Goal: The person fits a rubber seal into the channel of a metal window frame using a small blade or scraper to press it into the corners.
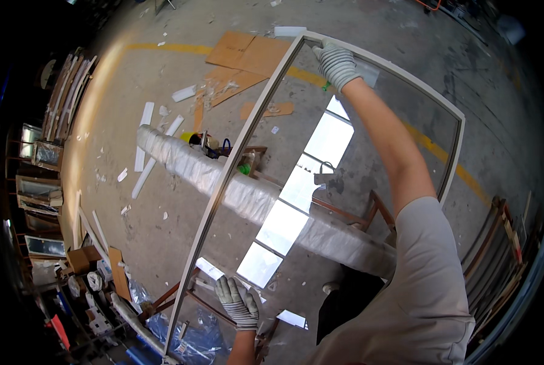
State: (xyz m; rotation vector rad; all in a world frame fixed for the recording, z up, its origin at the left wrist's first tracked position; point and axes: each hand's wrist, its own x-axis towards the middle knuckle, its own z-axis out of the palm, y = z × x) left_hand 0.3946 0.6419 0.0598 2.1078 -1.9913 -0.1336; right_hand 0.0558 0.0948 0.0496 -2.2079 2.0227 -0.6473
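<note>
The right grip [337, 64], gloved, sits at the upper corner of the framed window [297, 190], top center; I cannot tell whether it clasps the edge. The left grip [238, 304], fingers extended, unclosed, overlaps the window's lower left. A pale scrap [275, 129], upper center, is too small to read.

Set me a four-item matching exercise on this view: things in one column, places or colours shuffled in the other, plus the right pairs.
Things
1. Right hand
2. Wrapped beam
3. Left hand
4. Cardboard

Places or colours
A. Brown, flat on the floor
B. Gloved, near the picture's lower edge
C. Gloved, at the far end of the frame
D. Whitish, crossing beneath the frame

Right pairs: 1-C, 2-D, 3-B, 4-A
</note>
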